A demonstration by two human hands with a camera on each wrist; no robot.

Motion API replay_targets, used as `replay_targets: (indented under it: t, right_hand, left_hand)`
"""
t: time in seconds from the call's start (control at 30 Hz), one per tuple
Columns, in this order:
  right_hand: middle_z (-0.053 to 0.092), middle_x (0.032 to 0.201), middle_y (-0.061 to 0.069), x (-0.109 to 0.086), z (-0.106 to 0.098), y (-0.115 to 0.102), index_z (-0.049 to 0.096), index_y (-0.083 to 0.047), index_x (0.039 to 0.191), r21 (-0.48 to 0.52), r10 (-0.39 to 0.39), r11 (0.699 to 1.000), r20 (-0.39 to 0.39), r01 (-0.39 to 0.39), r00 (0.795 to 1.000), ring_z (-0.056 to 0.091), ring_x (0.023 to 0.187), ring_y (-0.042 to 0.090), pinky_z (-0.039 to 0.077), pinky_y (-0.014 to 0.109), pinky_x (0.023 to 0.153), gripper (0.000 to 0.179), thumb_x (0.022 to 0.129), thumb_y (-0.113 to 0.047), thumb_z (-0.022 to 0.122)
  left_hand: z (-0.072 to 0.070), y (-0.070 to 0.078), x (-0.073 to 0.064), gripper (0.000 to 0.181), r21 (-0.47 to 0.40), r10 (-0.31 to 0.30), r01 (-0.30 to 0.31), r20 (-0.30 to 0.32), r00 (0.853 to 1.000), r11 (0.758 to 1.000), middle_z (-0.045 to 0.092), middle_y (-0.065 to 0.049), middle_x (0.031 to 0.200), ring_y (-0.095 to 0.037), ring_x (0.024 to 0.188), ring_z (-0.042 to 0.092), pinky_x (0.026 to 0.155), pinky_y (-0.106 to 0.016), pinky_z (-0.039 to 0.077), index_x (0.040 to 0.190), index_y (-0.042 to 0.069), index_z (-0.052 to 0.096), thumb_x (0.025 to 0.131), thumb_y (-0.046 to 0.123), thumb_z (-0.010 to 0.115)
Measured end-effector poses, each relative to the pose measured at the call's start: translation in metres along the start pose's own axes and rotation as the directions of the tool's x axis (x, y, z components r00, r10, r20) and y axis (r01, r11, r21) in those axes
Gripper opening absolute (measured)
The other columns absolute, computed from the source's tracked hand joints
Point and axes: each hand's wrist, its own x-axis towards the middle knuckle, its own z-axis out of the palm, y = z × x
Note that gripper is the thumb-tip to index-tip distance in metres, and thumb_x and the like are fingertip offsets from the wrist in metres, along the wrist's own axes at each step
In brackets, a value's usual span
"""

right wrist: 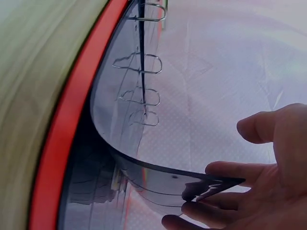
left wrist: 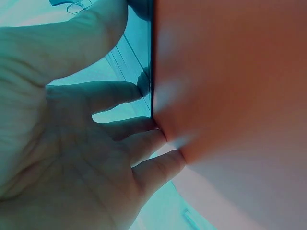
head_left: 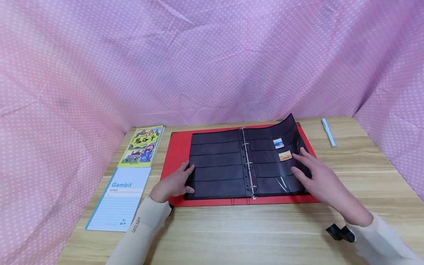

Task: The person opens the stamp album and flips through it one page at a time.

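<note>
A red ring binder (head_left: 175, 154) lies spread on the table, its black pocket pages held on metal rings (head_left: 250, 163). My left hand (head_left: 173, 183) rests at the outer edge of the left page (head_left: 216, 160), and its fingertips touch the red cover in the left wrist view. The right page (head_left: 269, 169) curves upward at its outer side. My right hand (right wrist: 240, 196) has its fingers against that lifted edge, the thumb held apart from it. Two small stamps, one blue and white (head_left: 278, 143) and one orange (head_left: 285, 156), sit in the right page's pockets.
A yellow illustrated book (head_left: 140, 145) and a pale blue notebook (head_left: 116, 202) lie left of the binder. A light blue pen (head_left: 328, 132) is at the back right. Pink dotted cloth (head_left: 212, 62) hangs behind and beside the wooden table (head_left: 238, 235).
</note>
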Motion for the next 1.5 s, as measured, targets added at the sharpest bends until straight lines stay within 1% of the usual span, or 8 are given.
replay_targets:
  t: [0.53,0.63,0.73,0.77,0.83,0.93,1.27,1.5]
  right_hand:
    - [0.026,0.154,0.003,0.011,0.0,-0.05,0.046,-0.016,0.141,0.011,-0.163,0.987,0.018,0.162,0.987,0.031,0.134,0.035,0.033,0.062,0.096,0.053,0.095,-0.041,0.055]
    - [0.025,0.153,-0.002,0.016,0.001,-0.058,0.047,-0.019,0.141,0.029,-0.202,0.979,0.006,0.201,0.979,0.052,0.114,0.022,0.042,0.049,0.089,0.051,0.095,-0.039,0.055]
    - [0.025,0.153,-0.006,0.02,0.0,-0.065,0.045,-0.021,0.142,0.054,-0.254,0.965,-0.029,0.255,0.967,0.053,0.097,0.011,0.042,0.04,0.083,0.05,0.095,-0.035,0.056]
    - [0.024,0.153,-0.008,0.021,-0.001,-0.068,0.044,-0.023,0.143,0.064,-0.269,0.96,-0.043,0.271,0.962,0.052,0.098,0.01,0.041,0.04,0.083,0.051,0.095,-0.034,0.057]
    - [0.023,0.153,-0.008,0.024,-0.005,-0.072,0.04,-0.025,0.145,0.088,-0.298,0.949,-0.065,0.303,0.952,0.047,0.118,0.015,0.038,0.047,0.094,0.053,0.095,-0.031,0.057]
    - [0.023,0.154,-0.007,0.028,-0.011,-0.078,0.035,-0.028,0.147,0.122,-0.325,0.934,-0.094,0.334,0.941,0.025,0.138,0.019,0.03,0.055,0.102,0.055,0.096,-0.028,0.056]
    - [0.033,0.149,0.004,0.034,-0.017,-0.09,0.037,-0.015,0.146,0.256,-0.437,0.837,-0.219,0.484,0.872,0.031,0.135,0.021,0.024,0.024,0.107,0.054,0.094,-0.012,0.053]
    - [0.031,0.15,0.001,0.037,-0.01,-0.09,0.028,-0.018,0.15,0.339,-0.465,0.801,-0.166,0.493,0.87,0.029,0.135,0.021,0.032,0.026,0.103,0.056,0.097,-0.017,0.048]
  left_hand:
    - [0.0,-0.001,-0.001,0.091,0.0,0.014,-0.014,-0.012,1.0,1.0,0.013,-0.015,0.155,-0.035,0.139,0.018,0.094,-0.046,0.045,0.149,0.012,0.028,0.076,0.026,0.08]
    - [0.0,-0.001,-0.001,0.091,0.0,0.008,-0.008,-0.009,1.0,1.0,0.013,-0.015,0.155,-0.034,0.139,0.018,0.094,-0.046,0.045,0.15,0.012,0.028,0.076,0.026,0.08]
    - [0.0,0.0,-0.001,0.091,-0.002,0.007,-0.007,-0.01,1.0,1.0,0.013,-0.015,0.155,-0.035,0.139,0.018,0.094,-0.046,0.045,0.15,0.012,0.028,0.076,0.026,0.08]
    - [-0.001,0.0,-0.001,0.091,-0.002,0.007,-0.007,-0.011,1.0,1.0,0.013,-0.015,0.155,-0.035,0.139,0.018,0.094,-0.046,0.045,0.15,0.012,0.028,0.076,0.026,0.08]
    - [-0.001,0.0,-0.002,0.091,-0.003,0.009,-0.009,-0.011,1.0,1.0,0.013,-0.015,0.155,-0.035,0.139,0.018,0.094,-0.047,0.044,0.149,0.012,0.028,0.076,0.026,0.08]
    - [-0.002,0.001,-0.002,0.09,-0.005,0.012,-0.012,-0.011,1.0,1.0,0.013,-0.015,0.155,-0.035,0.139,0.018,0.094,-0.046,0.044,0.149,0.011,0.028,0.076,0.025,0.08]
    - [0.0,0.0,-0.001,0.091,0.0,0.013,-0.013,-0.014,1.0,1.0,0.013,-0.014,0.155,-0.034,0.139,0.017,0.093,-0.046,0.045,0.15,0.012,0.028,0.076,0.026,0.08]
    - [0.002,-0.002,0.0,0.09,0.003,0.019,-0.019,-0.024,1.0,1.0,0.013,-0.015,0.155,-0.034,0.14,0.017,0.095,-0.044,0.044,0.15,0.012,0.028,0.077,0.026,0.08]
